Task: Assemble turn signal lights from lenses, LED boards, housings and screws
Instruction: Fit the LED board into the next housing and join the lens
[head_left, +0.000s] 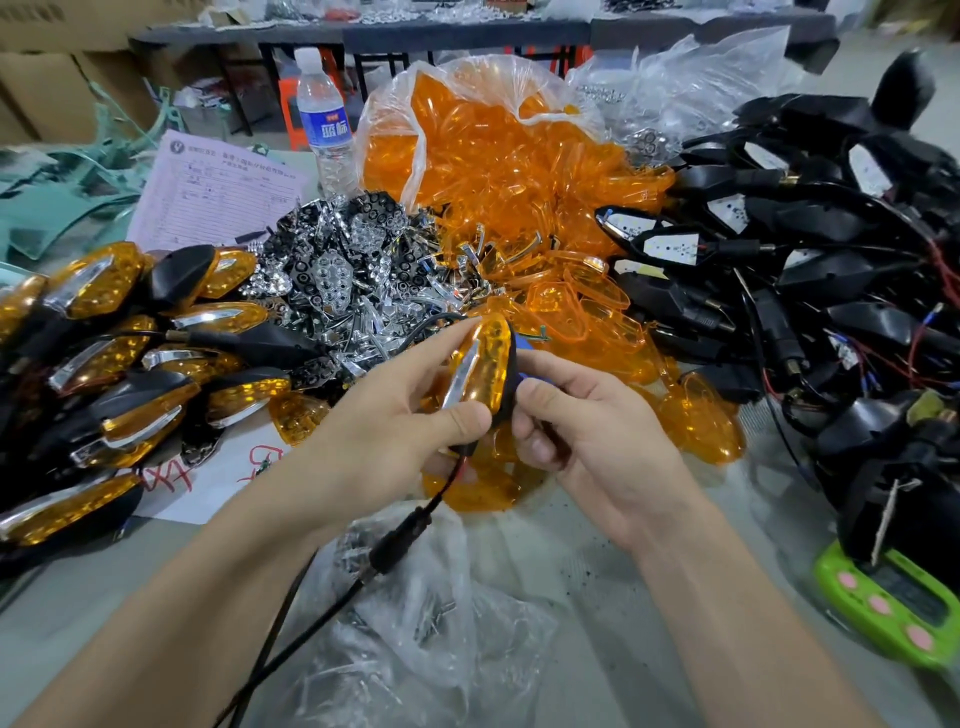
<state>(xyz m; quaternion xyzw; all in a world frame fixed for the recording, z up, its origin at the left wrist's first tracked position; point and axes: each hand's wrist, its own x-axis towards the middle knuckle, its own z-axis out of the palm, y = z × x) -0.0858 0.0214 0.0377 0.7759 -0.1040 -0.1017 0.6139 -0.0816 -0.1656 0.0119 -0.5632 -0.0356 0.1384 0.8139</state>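
A grey table (597, 545) carries everything. On its right lies a tangled heap of black housings (831, 270) with wires and white LED boards. At the back centre, an open clear bag spills amber lenses (498, 156) forward. Finished lights (104, 353) are stacked at the left, with a pile of chrome reflectors (353, 270) between them and the lenses. A crumpled clear bag (415, 623) lies nearest the person. Above the spilled lenses, the left hand (384, 436) holds one turn signal light (480, 364) upright, its grip pinching the light between thumb and fingers, the cable (400, 540) hanging below. The right hand (597, 431) has its grip curled round a blue tool (524, 364), mostly hidden, at the light's black back.
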